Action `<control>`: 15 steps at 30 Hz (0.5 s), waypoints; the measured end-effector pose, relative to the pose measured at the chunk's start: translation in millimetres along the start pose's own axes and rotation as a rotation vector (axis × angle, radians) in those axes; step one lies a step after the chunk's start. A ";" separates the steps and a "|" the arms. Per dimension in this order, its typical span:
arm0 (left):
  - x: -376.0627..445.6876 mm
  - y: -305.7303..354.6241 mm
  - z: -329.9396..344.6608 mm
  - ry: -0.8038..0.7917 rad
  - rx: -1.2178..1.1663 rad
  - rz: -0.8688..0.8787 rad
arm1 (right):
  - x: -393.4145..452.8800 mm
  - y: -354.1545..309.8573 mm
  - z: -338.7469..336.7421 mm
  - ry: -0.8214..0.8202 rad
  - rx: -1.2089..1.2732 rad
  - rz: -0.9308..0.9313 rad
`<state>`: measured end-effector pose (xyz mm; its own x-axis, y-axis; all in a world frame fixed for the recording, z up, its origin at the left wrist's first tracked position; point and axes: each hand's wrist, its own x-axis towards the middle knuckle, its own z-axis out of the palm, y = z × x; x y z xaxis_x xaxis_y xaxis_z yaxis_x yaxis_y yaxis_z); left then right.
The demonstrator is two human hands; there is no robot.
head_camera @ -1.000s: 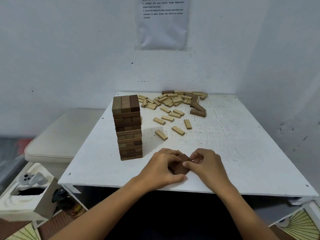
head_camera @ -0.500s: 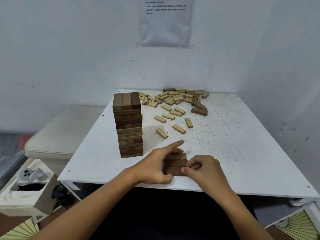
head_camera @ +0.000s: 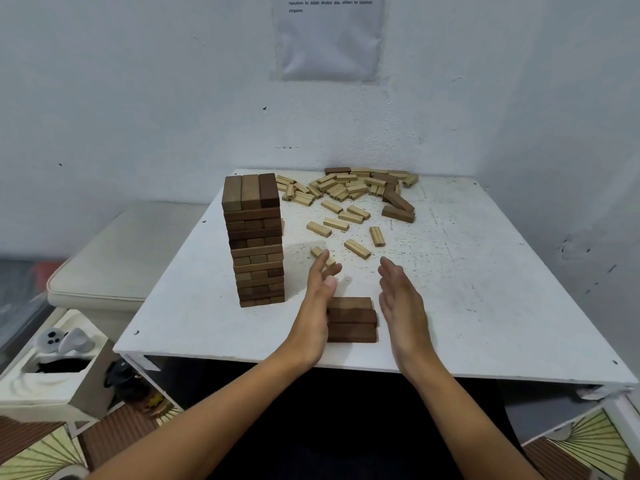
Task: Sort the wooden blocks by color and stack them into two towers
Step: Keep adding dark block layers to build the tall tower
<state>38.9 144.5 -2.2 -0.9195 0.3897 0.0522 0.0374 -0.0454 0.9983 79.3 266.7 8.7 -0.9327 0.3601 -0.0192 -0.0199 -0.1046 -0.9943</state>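
Head view: loose pale blocks behind dark tower

A table stands in a corner, walls behind it and to its right. On its left part stands a tower, topped by three blocks side by side. At the near edge, right of the tower, three blocks lie side by side in a row. The left hand is at their left end, the right hand just beside their right end. Behind the hands, scattered blocks lie on the table; behind those, by the back wall, is a pile. A sheet hangs on the wall above the pile. Left of the table, lower, sits a cushion, and before it a box.
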 end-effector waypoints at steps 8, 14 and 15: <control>5.3 -6.1 10.8 0.162 -0.166 0.039 | -6.8 4.1 16.2 -0.012 0.068 -0.041; 5.2 -5.9 11.1 0.163 -0.152 0.016 | -7.4 9.0 17.8 -0.001 0.048 -0.051; 5.3 -6.3 11.0 0.158 -0.134 0.008 | -7.1 10.2 17.5 0.001 0.038 -0.048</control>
<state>38.1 156.9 -7.9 -0.9698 0.2399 0.0447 0.0022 -0.1744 0.9847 79.3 246.9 0.5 -0.9301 0.3662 0.0284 -0.0782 -0.1220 -0.9894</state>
